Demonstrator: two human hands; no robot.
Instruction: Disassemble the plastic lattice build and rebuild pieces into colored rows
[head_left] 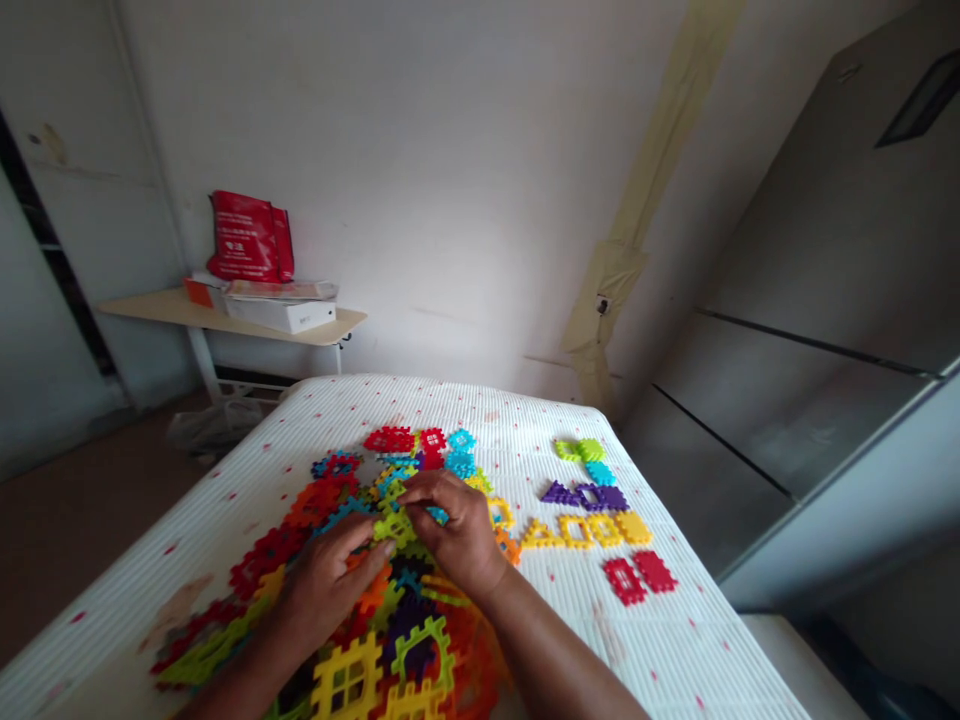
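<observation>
Over a heap of coloured plastic interlocking pieces, my left hand pinches a lime-green interlocking piece between thumb and fingers. My right hand is closed at the far side of that green piece, thumb and forefinger pressed together on it. Its fingertips partly cover the piece, so I cannot tell whether one or two green pieces are joined there. Below my hands lie a yellow window-shaped piece and a lime-green frame piece. Red pieces spread along the heap's left side.
Sorted rows stand on the right of the white dotted tablecloth: green pieces, purple pieces, yellow pieces and red pieces. A side table holds a red bag. A grey fridge stands right.
</observation>
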